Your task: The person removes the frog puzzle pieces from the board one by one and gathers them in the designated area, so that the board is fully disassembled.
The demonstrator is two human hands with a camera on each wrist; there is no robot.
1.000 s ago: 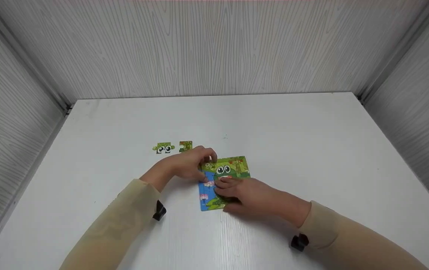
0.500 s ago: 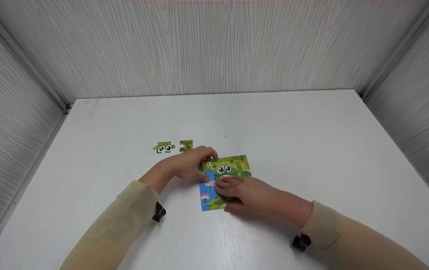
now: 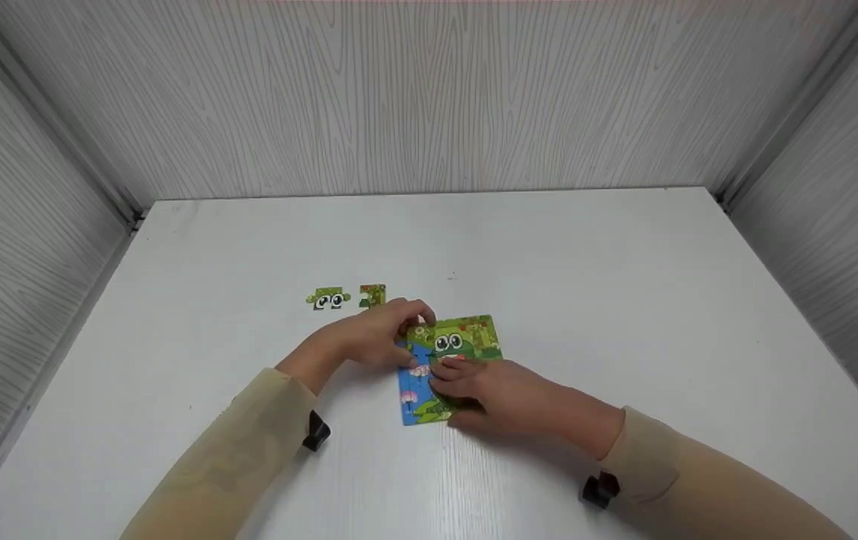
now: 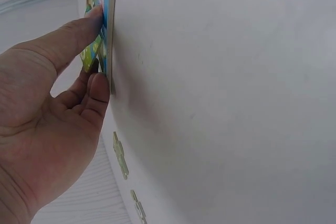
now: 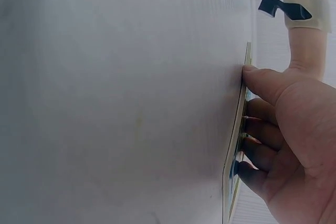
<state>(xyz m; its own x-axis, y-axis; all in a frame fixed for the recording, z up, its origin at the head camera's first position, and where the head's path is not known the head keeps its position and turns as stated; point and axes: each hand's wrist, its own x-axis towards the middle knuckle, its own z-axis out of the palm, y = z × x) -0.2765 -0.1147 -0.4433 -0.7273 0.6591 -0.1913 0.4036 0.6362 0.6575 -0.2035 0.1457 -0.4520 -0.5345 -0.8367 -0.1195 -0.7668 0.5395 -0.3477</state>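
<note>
A small frog jigsaw puzzle [image 3: 418,386] in a flat tray lies at the middle of the table. My left hand [image 3: 376,334] is at its upper left corner, thumb over the picture and fingers at the far edge. The left wrist view shows it pinching a green and blue puzzle piece [image 4: 90,59], which tilts up from the tray. My right hand [image 3: 508,390] rests on the lower right part, covering it. In the right wrist view its fingers touch the picture, with the thumb [image 5: 252,72] at the tray's edge.
Beyond the left hand lie two loose puzzle pieces, one with frog eyes [image 3: 328,299] and one green corner piece [image 3: 372,295], partly hidden by that hand. The white table [image 3: 624,300] is enclosed by wood-grain panels [image 3: 429,97] at the back and sides.
Both hands stay in nearly the same places on the puzzle. Only a slight shift of the whole view shows.
</note>
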